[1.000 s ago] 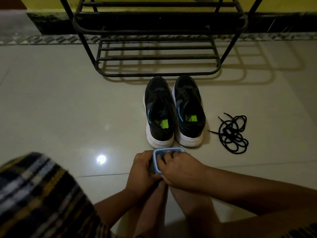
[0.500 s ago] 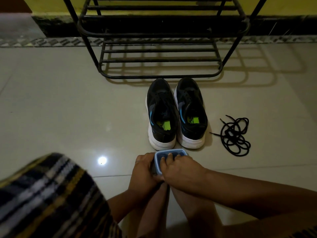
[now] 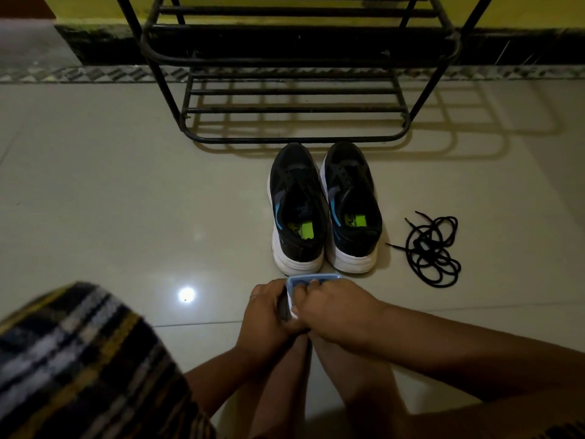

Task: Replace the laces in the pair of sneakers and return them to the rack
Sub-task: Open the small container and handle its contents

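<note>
Two black sneakers, white-soled: left sneaker (image 3: 297, 210) and right sneaker (image 3: 351, 207), side by side and touching on the tiled floor (image 3: 126, 185), toes toward the rack, heels toward me, green labels showing on the insoles. Whether laces are in the eyelets, I cannot tell. One loose black lace bundle (image 3: 432, 250), coiled on the floor to the right of the right sneaker, apart from it. One black metal shoe rack (image 3: 294, 58) just beyond the toes, against the yellow wall. One small blue-rimmed box (image 3: 304, 282), just short of the heels, held between my hands above my feet. My left hand (image 3: 266, 315) curls its fingers around the box's left side. My right hand (image 3: 332, 308) lies over the top, fingers (image 3: 311, 285) bent onto the lid. One plaid cloth (image 3: 79, 359) at lower left.
</note>
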